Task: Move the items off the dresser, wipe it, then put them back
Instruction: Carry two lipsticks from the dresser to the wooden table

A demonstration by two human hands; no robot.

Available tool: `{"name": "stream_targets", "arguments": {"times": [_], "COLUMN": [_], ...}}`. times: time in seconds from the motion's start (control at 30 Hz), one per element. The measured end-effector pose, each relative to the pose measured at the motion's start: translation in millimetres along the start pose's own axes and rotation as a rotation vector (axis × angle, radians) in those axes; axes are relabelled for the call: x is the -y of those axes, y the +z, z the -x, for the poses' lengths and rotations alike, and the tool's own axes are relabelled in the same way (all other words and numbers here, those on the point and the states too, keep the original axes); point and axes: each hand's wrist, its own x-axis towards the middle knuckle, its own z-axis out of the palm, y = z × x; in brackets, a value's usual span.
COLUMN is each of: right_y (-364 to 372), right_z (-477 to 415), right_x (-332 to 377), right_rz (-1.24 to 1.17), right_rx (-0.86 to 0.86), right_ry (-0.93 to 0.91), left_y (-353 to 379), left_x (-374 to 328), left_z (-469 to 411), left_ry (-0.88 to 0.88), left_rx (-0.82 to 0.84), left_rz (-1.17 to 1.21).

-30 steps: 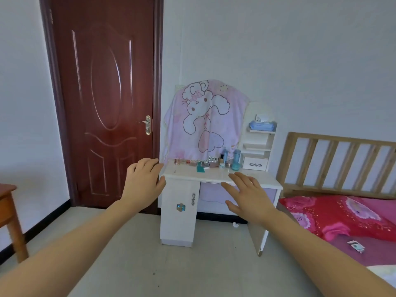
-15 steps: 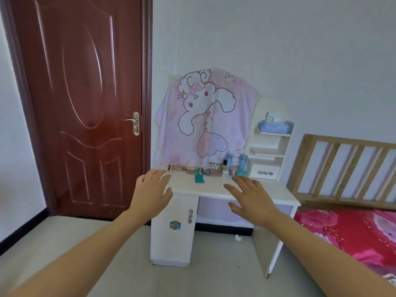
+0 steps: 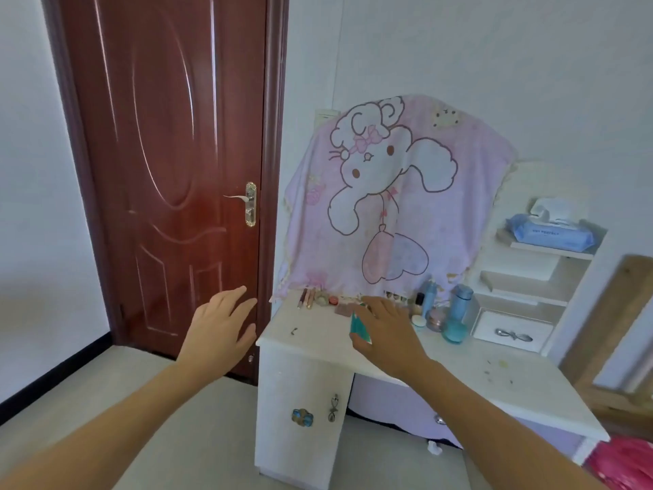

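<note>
The white dresser [image 3: 318, 348] stands against the far wall, right of the door [image 3: 176, 153]. Its items sit in a row along the far edge of the top: slim cosmetic pencils [image 3: 306, 298] at the left, a small round compact [image 3: 322, 298], a pinkish palette [image 3: 344, 308], then a slim blue bottle [image 3: 429, 298], a pink jar [image 3: 436, 318] and a larger blue bottle [image 3: 459, 313] at the right. A teal item [image 3: 357, 325] lies nearer the front, partly covered by the right hand [image 3: 387, 330].

That hand hovers over the dresser top with fingers straight and slightly spread, gripping nothing. I cannot tell whether its thumb touches the teal item. The left hand [image 3: 221, 330] is also spread and holds nothing. It hangs in front of the door, just left of the dresser's near-left corner.

A pink blanket with a cartoon bunny [image 3: 388, 206] drapes over the dresser's back. To its right, a blue pack of wipes [image 3: 551, 235] rests on the upper of 2 small shelves, above a little drawer [image 3: 512, 334]. A wooden bed frame [image 3: 615, 313] and red bedding [image 3: 629, 465] show at the far right.
</note>
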Motion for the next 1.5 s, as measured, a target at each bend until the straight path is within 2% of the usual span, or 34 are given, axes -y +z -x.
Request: {"name": "stream_targets", "arguments": {"times": [0.17,0.27,0.43,0.57,0.7,0.83,1.07,1.23,1.4,1.5], "right_y": [68.2,98.6,139.0,186.6,237.8,275.9,346.6,390.4,424.7,436.2], "right_z": [-50.3,-91.4,-166.2,-196.6,-183.2,-185.7,-195.9,-203.9,-199.4,-199.8], "right_x": [-5.5,-16.4,-42.6,-60.8,-78.5,-114.4,-167.6,-168.5,-149.4,-147.6], "right_rz": [-0.095,-0.128,-0.139,-0.204,-0.287,-0.339,-0.550,-0.660,-0.641,-0.635], "right_rx": [0.135,0.226,0.214,0.318,0.444,0.496,0.568,0.675,0.755,0.758], "right_ry": [0.008,0.036,0.088,0.247,0.305,0.424,0.583,0.606,0.509,0.555], "left_y": [59.5,89.5,127.6,170.8,229.4,282.1,346.9,391.2,417.4,436.0], "left_x": [46.9,77.4,118.9,138.8,130.0,114.0,80.4,63.1,55.2,61.0], "left_z": [-30.5,-57.8,-117.7,-167.8,-183.9,-199.0,-246.4,-245.4,-231.0,-231.6], "left_ry": [-0.212,-0.247,-0.303,-0.314,-0.342,-0.382,-0.475,-0.546,-0.641,-0.647], "left_rx": [0.068,0.083,0.124,0.155,0.274,0.387,0.458,0.551,0.668,0.740], "left_rz": [0.107,0.115,0.131,0.169,0.232,0.268,0.305,0.354,0.340,0.343]}}
